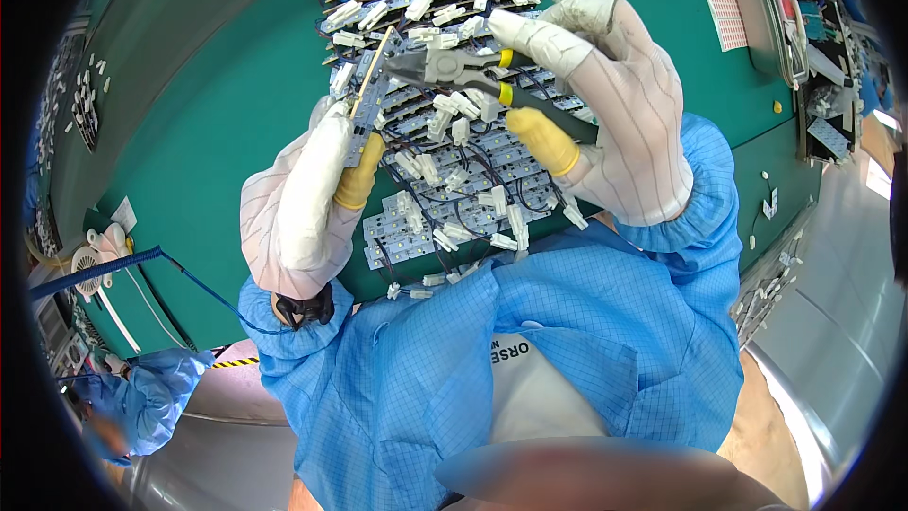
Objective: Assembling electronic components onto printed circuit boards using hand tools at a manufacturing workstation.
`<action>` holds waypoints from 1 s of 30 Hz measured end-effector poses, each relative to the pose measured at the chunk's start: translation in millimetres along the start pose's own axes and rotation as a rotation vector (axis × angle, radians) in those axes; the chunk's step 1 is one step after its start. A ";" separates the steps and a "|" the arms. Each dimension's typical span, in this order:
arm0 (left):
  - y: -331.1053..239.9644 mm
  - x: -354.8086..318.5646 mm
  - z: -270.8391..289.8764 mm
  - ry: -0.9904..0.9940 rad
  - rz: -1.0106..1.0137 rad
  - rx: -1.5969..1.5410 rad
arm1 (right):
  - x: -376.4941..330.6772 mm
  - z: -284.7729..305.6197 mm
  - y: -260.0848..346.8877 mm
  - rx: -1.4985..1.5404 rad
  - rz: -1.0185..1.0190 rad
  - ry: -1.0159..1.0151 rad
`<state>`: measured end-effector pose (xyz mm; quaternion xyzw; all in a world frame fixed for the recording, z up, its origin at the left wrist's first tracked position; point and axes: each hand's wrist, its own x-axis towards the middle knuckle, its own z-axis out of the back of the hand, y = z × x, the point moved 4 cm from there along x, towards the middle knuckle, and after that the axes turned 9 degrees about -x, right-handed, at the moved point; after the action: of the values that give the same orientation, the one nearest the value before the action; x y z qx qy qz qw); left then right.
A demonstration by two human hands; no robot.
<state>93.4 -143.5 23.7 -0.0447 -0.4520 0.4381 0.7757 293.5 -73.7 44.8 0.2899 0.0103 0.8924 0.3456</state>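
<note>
My left hand [307,194], in a white glove with a yellow finger cover on the thumb, grips a narrow LED circuit board [376,95] tilted up on its edge. A pair of cutting pliers [454,66] with black and yellow handles lies in my right hand [629,104], gloved alike, with fingers round the handles. The dark jaws of the pliers are at the board's side; whether they touch it I cannot tell. Beneath both hands spread several rows of LED boards [402,232] with dark wires and white plug connectors [515,224].
The green table mat [208,170] extends to both sides. A metal-rimmed tray [771,14] and a sheet of red labels [719,5] are at the far right. A blue coiled cord [203,293] runs to my left wrist. Another person's blue sleeve [156,397] shows at lower left, beside a small white fan [87,265].
</note>
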 end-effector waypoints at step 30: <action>59.9 4.6 63.1 -0.129 0.816 -0.615 | -27.4 -27.1 -164.9 -0.806 -0.571 0.359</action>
<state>9.3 -124.1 36.0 -0.4164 -0.5527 0.5539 0.4629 396.2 39.6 -27.8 -0.0380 -0.1961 0.7317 0.6518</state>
